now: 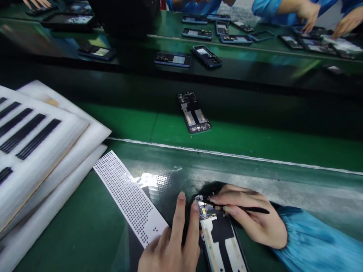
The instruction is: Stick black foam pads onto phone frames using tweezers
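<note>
Left hand (170,247) lies nearest, fingers extended, one tip at the opened phone (219,232) on the green bench (70,223). Right hand (256,224) pinches black tweezers (259,210) over the phone's exposed board (204,212); work there appears unfinished. White dotted sheet (129,198) looks mostly unused. Tweezer tips indistinct; phone's lower end cut off.

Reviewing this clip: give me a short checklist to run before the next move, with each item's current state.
1. Tool gripped: ok, the right hand holds a slim dark tool.
2. Inside of the open phone facing up: ok.
3. Phone steadied: cannot tell; the left hand has a finger at its edge, but pressure doesn't show.
4. Tool tip on the right spot: cannot tell; it is near the upper circuitry, too small to judge.
5. Dotted sheet fully uncovered: not ok, the left hand overlaps its near end.
</note>
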`<state>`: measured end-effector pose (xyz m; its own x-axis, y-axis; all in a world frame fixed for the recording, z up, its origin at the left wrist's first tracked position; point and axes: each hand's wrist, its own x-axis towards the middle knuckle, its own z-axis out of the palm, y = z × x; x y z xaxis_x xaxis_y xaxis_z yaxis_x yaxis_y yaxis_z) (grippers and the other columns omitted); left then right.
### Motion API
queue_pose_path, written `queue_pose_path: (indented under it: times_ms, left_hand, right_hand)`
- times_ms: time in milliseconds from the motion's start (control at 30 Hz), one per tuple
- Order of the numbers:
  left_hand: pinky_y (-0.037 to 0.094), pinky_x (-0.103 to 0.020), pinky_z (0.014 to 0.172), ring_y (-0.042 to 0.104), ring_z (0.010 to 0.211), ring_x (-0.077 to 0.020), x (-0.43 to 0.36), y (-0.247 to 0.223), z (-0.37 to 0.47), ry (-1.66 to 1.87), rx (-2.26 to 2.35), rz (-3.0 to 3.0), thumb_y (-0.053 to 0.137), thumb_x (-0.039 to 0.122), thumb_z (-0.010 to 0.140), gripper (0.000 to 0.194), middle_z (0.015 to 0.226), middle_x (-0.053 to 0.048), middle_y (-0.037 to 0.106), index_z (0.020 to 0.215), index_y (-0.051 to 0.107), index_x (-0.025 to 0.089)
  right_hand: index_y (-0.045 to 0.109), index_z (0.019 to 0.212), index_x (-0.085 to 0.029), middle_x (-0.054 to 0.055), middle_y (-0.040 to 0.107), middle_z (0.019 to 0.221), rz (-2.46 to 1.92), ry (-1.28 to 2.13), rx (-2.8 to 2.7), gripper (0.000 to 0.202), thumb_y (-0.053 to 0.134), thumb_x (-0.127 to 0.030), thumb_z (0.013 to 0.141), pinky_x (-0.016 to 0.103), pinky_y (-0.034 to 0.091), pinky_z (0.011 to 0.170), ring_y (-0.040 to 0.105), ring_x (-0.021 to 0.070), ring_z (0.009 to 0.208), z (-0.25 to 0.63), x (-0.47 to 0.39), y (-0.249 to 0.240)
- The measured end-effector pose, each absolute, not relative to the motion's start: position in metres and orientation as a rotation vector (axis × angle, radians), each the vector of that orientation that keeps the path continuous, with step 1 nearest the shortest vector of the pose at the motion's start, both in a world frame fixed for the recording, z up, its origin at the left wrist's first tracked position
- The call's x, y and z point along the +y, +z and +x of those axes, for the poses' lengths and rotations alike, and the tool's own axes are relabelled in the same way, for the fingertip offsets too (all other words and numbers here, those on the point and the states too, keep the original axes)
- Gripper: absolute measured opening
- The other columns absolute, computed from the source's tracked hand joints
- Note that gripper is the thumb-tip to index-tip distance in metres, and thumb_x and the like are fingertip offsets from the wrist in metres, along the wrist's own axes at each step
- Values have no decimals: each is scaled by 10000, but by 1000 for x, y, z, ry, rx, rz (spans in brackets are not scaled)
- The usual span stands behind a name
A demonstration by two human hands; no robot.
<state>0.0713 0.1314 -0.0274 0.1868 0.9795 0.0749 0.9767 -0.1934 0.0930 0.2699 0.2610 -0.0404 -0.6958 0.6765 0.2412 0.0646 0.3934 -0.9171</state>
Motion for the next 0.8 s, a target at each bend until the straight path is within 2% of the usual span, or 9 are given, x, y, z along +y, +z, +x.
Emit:
queue_pose_path:
  times_ms: [233,367,467,533,600,700,800]
  left_hand:
    - [427,-163,323,570,438,-40,134,-28,67,123,1961,2426,635,100,844,547,1433,-143,559,1380,602,209]
    - [438,-188,326,561,430,-48,134,-29,65,117,1965,2436,675,197,873,526,1455,-147,533,1392,593,216]
    - [421,-197,312,531,410,-39,133,-31,64,103,1971,2438,687,204,873,538,1473,-141,522,1402,585,214]
    - [435,-204,320,540,422,-47,133,-33,66,102,1957,2461,695,206,870,550,1474,-147,523,1407,580,205]
    - [453,-208,332,554,437,-54,133,-35,67,107,1947,2474,700,219,868,555,1483,-150,517,1409,577,204]
    - [484,-215,362,590,476,-65,132,-29,62,189,1941,2437,672,219,881,573,1503,-135,507,1439,542,217]
    - [556,-218,461,703,655,-124,127,-13,41,547,2064,2301,527,213,962,593,1393,-64,631,1532,388,297]
  right_hand:
    - [670,1240,-233,50,731,922,-653,1276,-2053,374,535,-66,934,310,559,671,672,180,781,268,264,-39]
    - [687,1211,-230,38,744,911,-688,1256,-2054,354,541,-63,934,287,571,731,695,168,815,269,262,-37]
    - [701,1180,-231,36,753,913,-702,1260,-2049,314,549,-88,945,281,577,771,710,161,819,267,259,-39]
    - [708,1166,-224,41,760,900,-782,1325,-2019,270,557,-134,961,256,580,710,709,140,729,265,261,-40]
    - [697,1164,-204,38,755,802,-940,1479,-1851,232,544,-230,992,225,567,596,686,123,601,265,272,-37]
    - [663,1132,-184,38,725,684,-1153,1691,-1395,341,426,-405,1023,234,569,530,693,151,567,277,294,-22]
    - [617,1077,-226,59,763,797,-1296,1755,-1453,351,331,-419,1012,278,576,480,722,191,580,301,285,-8]
